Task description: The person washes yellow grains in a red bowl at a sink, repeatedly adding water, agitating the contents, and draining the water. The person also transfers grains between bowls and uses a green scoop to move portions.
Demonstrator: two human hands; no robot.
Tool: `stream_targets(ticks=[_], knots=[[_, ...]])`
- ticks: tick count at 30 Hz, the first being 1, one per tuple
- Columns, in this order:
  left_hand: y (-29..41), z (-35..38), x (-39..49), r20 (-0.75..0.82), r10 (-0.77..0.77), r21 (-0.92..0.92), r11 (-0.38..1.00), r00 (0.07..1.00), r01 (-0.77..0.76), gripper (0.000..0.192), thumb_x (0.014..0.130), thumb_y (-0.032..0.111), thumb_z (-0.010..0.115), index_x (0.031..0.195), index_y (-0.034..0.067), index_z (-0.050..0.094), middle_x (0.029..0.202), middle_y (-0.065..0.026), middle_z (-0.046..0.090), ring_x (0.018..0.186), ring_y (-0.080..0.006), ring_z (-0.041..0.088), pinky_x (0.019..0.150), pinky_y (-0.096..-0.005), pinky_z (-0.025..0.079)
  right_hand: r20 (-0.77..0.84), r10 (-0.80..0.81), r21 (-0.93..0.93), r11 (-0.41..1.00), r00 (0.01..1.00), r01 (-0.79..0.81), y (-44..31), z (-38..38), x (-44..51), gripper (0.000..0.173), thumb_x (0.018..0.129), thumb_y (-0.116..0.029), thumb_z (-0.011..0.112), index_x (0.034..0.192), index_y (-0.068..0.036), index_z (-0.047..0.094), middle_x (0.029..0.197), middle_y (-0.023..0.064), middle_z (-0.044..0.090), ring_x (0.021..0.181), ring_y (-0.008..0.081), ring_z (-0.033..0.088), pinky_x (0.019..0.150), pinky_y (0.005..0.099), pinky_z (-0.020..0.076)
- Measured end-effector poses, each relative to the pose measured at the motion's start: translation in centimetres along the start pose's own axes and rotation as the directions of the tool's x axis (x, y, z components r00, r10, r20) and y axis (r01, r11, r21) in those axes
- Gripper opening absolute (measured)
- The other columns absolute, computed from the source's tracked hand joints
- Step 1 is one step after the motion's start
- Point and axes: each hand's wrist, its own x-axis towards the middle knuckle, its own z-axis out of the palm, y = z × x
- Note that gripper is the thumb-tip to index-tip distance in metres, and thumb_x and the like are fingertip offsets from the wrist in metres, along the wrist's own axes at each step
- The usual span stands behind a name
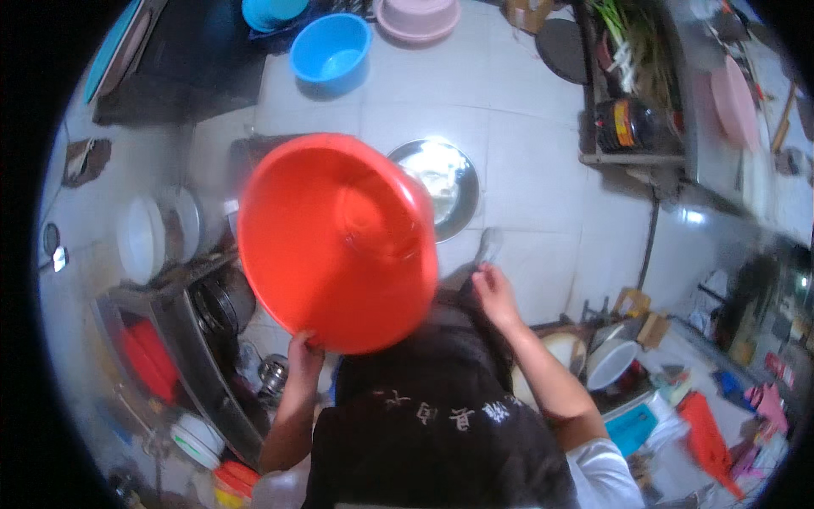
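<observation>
A large red plastic basin (286, 254) is tilted in front of me, its hollow side facing up towards me. My left hand (306, 359) grips its lower left rim, with the thumb on the inside. Partly behind the basin, a round metal bowl (467, 191) stands on the tiled floor; glare hides what it holds. To the right of the red basin and apart from it is my right hand (497, 298), fingers curled and blurred. No object shows in it. Just beyond its fingertips is the toe of a shoe (490, 244).
A blue basin (334, 57) and a pink basin (418, 19) stand on the floor ahead. At right, a shelf (636, 159) bears green onions (613, 32) and a dark bottle (626, 124). Pots (222, 299) fill a rack at left. Clutter surrounds a white bowl (612, 364) lower right.
</observation>
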Motion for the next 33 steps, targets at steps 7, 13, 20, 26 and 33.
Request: stream_targets(ticks=[7, 13, 20, 26, 33], knots=[[-13.9, 8.1, -8.6, -0.199, -0.013, -0.548, 0.83, 0.98, -0.101, 0.048, 0.073, 0.002, 0.055, 0.12, 0.003, 0.046, 0.112, -0.0131, 0.056, 0.088, -0.0252, 0.059, 0.074, -0.0336, 0.051, 0.427, -0.227, -0.332, 0.861, 0.875, 0.386, 4.8, -3.4, 12.4, 0.022, 0.079, -0.005, 0.06, 0.099, 0.001, 0.059, 0.093, 0.0182, 0.059, 0.08, 0.0331, 0.058, 0.071, 0.0369, 0.0475], [-23.8, 14.8, -7.7, -0.451, -0.182, -0.737, 0.628, 0.874, -0.25, 0.059, 0.067, 0.002, 0.063, 0.124, 0.002, 0.044, 0.114, -0.014, 0.057, 0.087, -0.0237, 0.061, 0.072, -0.032, 0.053, 0.663, -0.257, -0.399, 0.674, 0.703, 0.622, 10.9, 2.1, 22.4, 0.021, 0.075, -0.002, 0.056, 0.095, -0.001, 0.061, 0.094, 0.0189, 0.06, 0.089, 0.0373, 0.056, 0.077, 0.0427, 0.0464], [-35.8, 12.6, -2.1, -0.433, -0.463, -0.881, 0.399, 0.774, -0.254, 0.058, 0.072, 0.007, 0.066, 0.126, 0.001, 0.044, 0.12, -0.018, 0.052, 0.11, -0.03, 0.052, 0.087, -0.0392, 0.053, 0.612, -0.362, -0.319, 0.7, 0.703, 0.639, 16.5, 12.4, 27.8, 0.014, 0.079, -0.006, 0.052, 0.088, -0.002, 0.062, 0.084, 0.0194, 0.061, 0.082, 0.0398, 0.057, 0.073, 0.0442, 0.0467], [-39.2, 11.7, 0.8, -0.427, -0.459, -0.891, 0.36, 0.779, -0.276, 0.05, 0.073, 0.006, 0.065, 0.12, 0.002, 0.049, 0.111, -0.0165, 0.058, 0.092, -0.0268, 0.06, 0.075, -0.0337, 0.056, 0.511, -0.244, -0.329, 0.83, 0.824, 0.45, 22.2, 16.3, 30.7, 0.017, 0.083, 0.004, 0.055, 0.096, 0.0, 0.064, 0.088, 0.01, 0.068, 0.077, 0.0131, 0.062, 0.069, 0.0268, 0.0481], [-38.0, 11.4, 2.0, -0.407, -0.426, -0.883, 0.409, 0.808, -0.229, 0.05, 0.073, 0.0, 0.057, 0.122, 0.002, 0.048, 0.12, -0.0129, 0.057, 0.103, -0.0239, 0.059, 0.087, -0.0336, 0.051, 0.193, -0.246, 0.0, 0.968, 0.95, 0.251, 21.4, 14.3, 32.5, 0.016, 0.089, 0.003, 0.048, 0.097, -0.001, 0.061, 0.084, 0.008, 0.064, 0.073, 0.0143, 0.061, 0.065, 0.0268, 0.0507]])
